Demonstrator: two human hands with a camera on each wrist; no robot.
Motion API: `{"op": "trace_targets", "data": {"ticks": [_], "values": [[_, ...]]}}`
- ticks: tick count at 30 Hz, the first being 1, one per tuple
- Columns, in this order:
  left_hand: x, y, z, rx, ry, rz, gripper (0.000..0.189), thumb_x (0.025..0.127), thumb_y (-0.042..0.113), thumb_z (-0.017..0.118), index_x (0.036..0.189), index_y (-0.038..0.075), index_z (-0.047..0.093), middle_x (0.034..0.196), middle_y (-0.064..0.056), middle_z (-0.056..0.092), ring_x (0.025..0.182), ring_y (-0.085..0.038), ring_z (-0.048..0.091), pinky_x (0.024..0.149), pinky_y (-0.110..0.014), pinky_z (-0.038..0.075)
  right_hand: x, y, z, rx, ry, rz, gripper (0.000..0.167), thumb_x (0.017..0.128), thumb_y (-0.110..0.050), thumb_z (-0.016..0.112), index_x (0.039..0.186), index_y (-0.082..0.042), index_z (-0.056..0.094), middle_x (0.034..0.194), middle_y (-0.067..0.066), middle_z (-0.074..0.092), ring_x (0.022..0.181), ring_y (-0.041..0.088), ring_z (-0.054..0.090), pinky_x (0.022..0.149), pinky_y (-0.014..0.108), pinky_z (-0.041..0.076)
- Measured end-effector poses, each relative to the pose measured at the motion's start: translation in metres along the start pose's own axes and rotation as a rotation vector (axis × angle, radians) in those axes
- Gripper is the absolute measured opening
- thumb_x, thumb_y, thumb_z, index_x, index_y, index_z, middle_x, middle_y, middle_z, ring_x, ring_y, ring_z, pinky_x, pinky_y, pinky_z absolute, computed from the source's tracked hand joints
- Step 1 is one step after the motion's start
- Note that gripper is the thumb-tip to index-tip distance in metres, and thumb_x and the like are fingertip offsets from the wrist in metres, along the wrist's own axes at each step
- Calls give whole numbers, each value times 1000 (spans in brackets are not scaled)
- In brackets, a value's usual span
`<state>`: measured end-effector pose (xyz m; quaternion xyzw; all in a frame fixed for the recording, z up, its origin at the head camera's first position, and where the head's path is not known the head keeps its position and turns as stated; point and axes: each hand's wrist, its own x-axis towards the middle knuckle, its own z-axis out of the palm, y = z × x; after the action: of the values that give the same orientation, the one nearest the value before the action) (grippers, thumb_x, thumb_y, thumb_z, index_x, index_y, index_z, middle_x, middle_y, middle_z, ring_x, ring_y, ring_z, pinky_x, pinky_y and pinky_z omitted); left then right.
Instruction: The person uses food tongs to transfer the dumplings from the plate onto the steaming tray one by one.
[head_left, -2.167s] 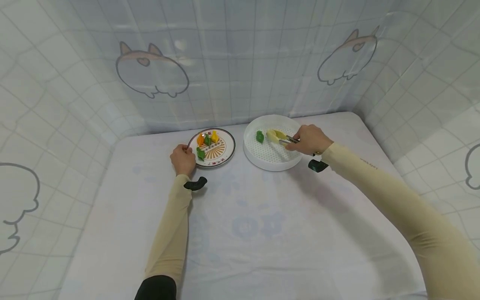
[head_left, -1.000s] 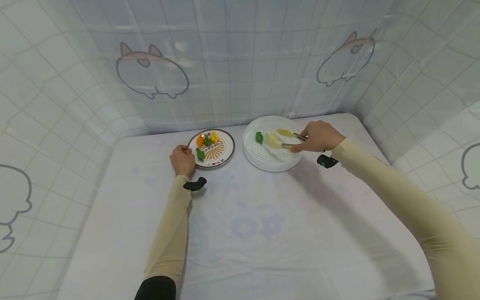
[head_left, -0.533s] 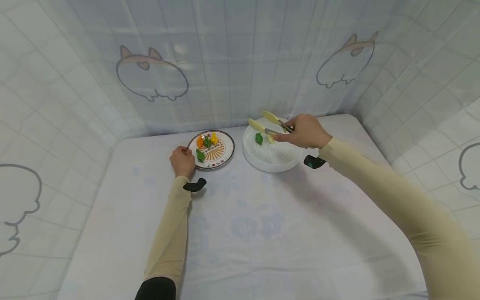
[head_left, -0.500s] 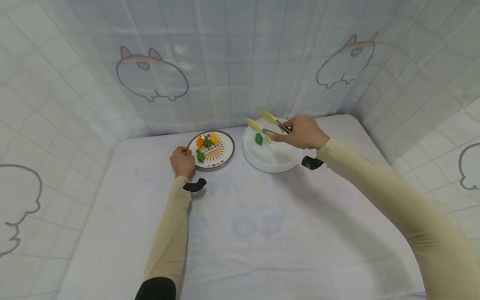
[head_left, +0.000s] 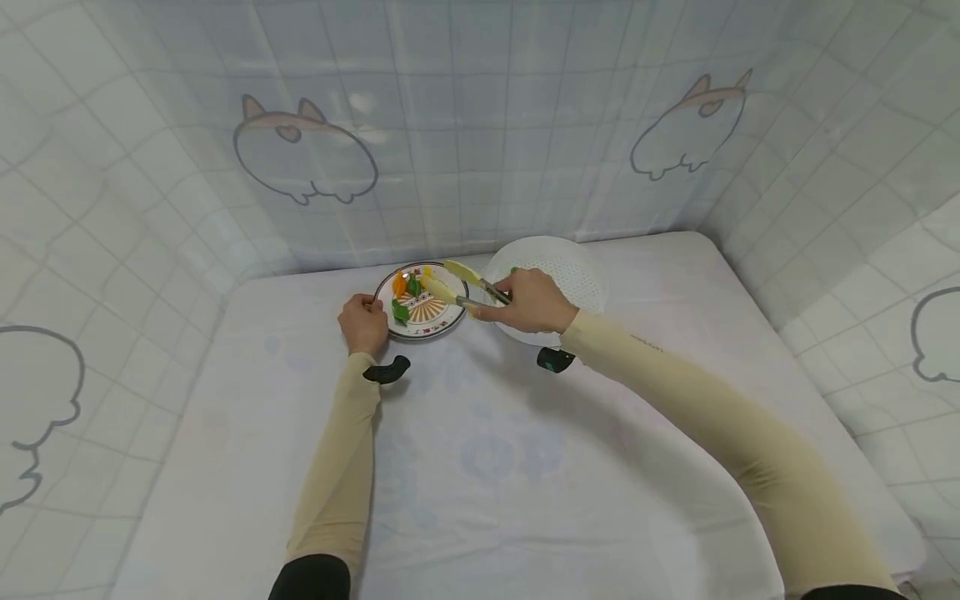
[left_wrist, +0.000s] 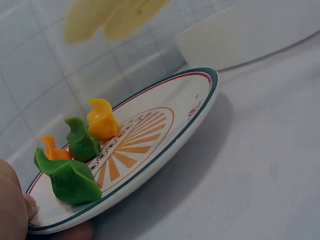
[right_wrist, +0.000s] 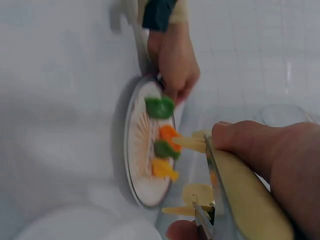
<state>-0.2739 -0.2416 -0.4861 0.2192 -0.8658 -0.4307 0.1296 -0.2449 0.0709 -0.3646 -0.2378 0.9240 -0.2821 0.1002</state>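
Note:
My left hand (head_left: 363, 325) pinches the left rim of a round patterned plate (head_left: 450, 318), thumb on top and fingers under the edge. On it sit two green dumpling-shaped pieces (left_wrist: 73, 181), an orange one (head_left: 399, 284) and a yellow one (left_wrist: 102, 119). My right hand (head_left: 534, 302) grips a pair of tongs (right_wrist: 216, 175) with pale yellow tips and handle covers. The tongs' tips are spread apart above the plate's right part, with nothing seen between them. In the white round perforated basket (head_left: 573, 271), a green piece (head_left: 513, 269) is mostly hidden behind my right hand.
The basket stands just right of the plate, near the back of the table (head_left: 465, 500), which is covered by a white cloth. A tile-patterned curtain (head_left: 480, 150) rises close behind both and continues along the sides. My right forearm crosses over the table's right half.
The right hand was lowering the spread tongs in the basket, then lifted them and carried them left over the plate. The left hand has stayed at the plate's rim.

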Motion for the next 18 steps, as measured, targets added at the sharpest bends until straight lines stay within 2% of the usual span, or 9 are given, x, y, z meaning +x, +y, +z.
{"op": "trace_targets", "data": {"ticks": [2, 5, 12, 18], "values": [[1, 1, 0, -7, -7, -1, 30, 109, 13, 55, 129, -6, 65, 116, -25, 71, 104, -36, 64, 87, -45, 53, 3, -4, 8, 7, -18, -2, 52, 94, -54, 76, 121, -9, 80, 69, -3, 69, 66, 14, 54, 63, 28, 40], [2, 2, 0, -12, -15, -3, 31, 110, 14, 54, 131, -5, 65, 117, -25, 71, 102, -36, 65, 84, -43, 53, 7, -10, 18, 24, -60, 1, 54, 94, -55, 75, 125, -10, 79, 70, -4, 70, 65, 12, 54, 61, 27, 41], [3, 1, -2, -8, -6, 5, 32, 110, 14, 53, 131, -5, 66, 118, -26, 71, 104, -36, 65, 86, -43, 52, 16, -18, 35, 31, -121, -14, 59, 94, -55, 76, 133, -10, 75, 60, -6, 51, 59, 10, 43, 56, 26, 34], [2, 1, -1, -18, -6, 18, 30, 110, 14, 54, 129, -5, 66, 114, -25, 72, 99, -35, 66, 81, -40, 51, 23, -18, 46, 8, -131, 0, 65, 92, -58, 77, 135, -9, 74, 67, -6, 61, 60, 10, 47, 57, 25, 36]]}}
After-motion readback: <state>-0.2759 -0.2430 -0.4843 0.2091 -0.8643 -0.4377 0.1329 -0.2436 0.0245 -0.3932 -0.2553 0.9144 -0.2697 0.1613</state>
